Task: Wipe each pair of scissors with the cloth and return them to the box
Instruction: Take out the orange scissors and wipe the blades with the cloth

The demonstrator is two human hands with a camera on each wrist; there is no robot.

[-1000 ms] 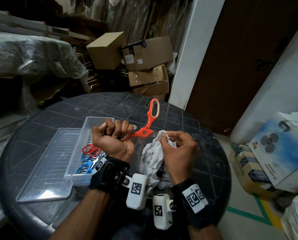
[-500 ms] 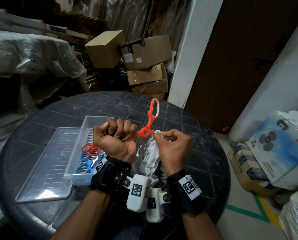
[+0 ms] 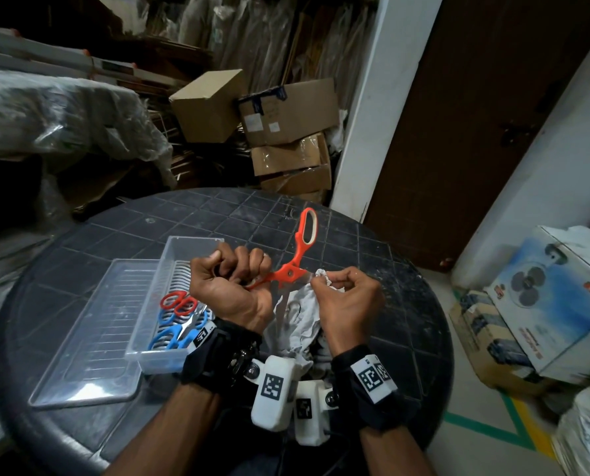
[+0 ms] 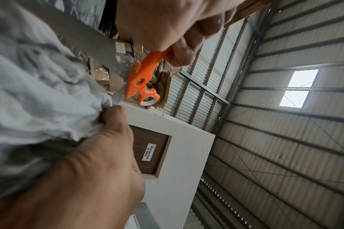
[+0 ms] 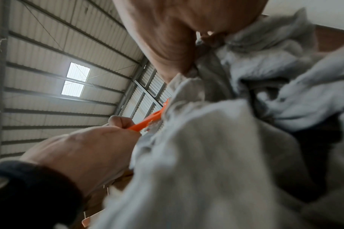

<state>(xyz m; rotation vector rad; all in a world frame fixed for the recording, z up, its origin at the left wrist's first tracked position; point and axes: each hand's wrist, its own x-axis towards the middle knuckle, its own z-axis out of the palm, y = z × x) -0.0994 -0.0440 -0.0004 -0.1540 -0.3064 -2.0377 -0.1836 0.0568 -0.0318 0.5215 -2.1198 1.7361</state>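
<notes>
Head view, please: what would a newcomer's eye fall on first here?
The orange scissors, held open above the round table: the left hand grips one handle while the other loop points away. Just right of them, the right hand pinches a crumpled white cloth near the pivot. Left of the hands, a clear box holds red and blue scissors.

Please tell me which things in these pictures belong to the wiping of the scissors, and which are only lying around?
Belong to the job:
orange scissors, gripped by left hand
white cloth, pinched by right hand
clear box holding red scissors and blue scissors
box lid

Just lying about:
cardboard boxes
fan carton
</notes>
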